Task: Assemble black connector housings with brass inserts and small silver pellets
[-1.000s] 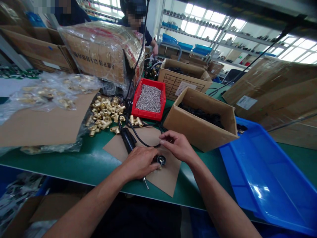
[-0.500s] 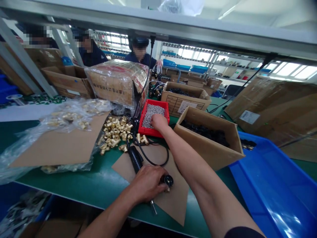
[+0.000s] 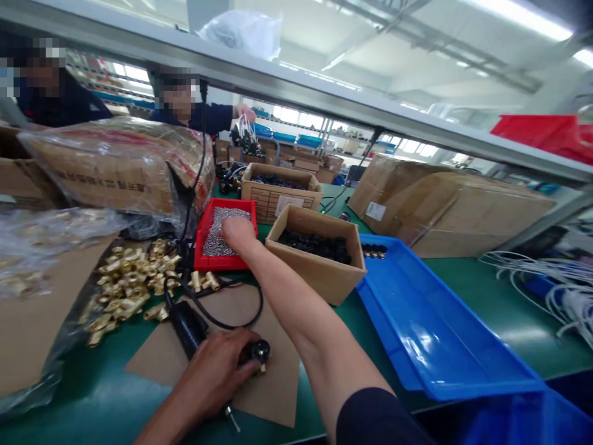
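My left hand (image 3: pixel 222 364) is closed around a round black part (image 3: pixel 260 351) with a bit of brass under it, above a sheet of cardboard (image 3: pixel 273 395). Beneath that hand lies a black electric screwdriver (image 3: pixel 185 327), its metal bit pointing towards me. My right hand (image 3: pixel 238 232) reaches into a red tray (image 3: pixel 225 262) of small silver screws (image 3: pixel 217 241). Its fingers are curled down among them, and the fingertips are hidden. Brass fittings (image 3: pixel 132 281) are heaped on the green table left of the screwdriver.
An open carton (image 3: pixel 310 275) of black parts stands right of my right forearm, with another carton (image 3: pixel 264 201) behind it. A blue tray (image 3: pixel 430 334) lies to the right. A black cable (image 3: pixel 262 309) loops near the screwdriver. Co-workers sit across the table.
The view has swung right, so everything sits further left in it. Both my hands keep their places at the black part and among the screws. A co-worker's hand now holds up a wire bundle.
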A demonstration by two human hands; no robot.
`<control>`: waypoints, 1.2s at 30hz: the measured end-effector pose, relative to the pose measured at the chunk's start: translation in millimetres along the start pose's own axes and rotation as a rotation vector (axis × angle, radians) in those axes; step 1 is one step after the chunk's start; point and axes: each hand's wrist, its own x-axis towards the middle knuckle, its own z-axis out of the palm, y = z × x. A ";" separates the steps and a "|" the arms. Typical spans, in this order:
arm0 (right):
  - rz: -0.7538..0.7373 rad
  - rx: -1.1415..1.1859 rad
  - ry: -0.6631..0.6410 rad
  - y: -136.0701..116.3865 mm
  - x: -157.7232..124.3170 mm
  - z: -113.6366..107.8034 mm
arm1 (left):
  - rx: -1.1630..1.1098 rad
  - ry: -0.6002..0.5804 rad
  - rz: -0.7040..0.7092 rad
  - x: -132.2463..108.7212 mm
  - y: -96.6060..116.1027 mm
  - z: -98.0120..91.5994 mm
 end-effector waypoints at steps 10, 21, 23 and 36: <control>-0.095 0.185 -0.054 -4.8 -70.4 -7.1 | 0.085 -0.017 -0.012 3.5 7.0 1.3; 0.092 0.600 -0.195 38.8 -222.2 -12.9 | 0.101 0.021 0.035 0.3 -1.6 2.4; 0.047 0.579 -0.223 39.5 -232.0 -11.2 | 0.136 0.033 0.042 1.0 -3.7 4.9; -0.117 0.689 -0.318 45.8 -245.7 0.0 | 0.161 0.032 0.065 1.2 -5.1 3.7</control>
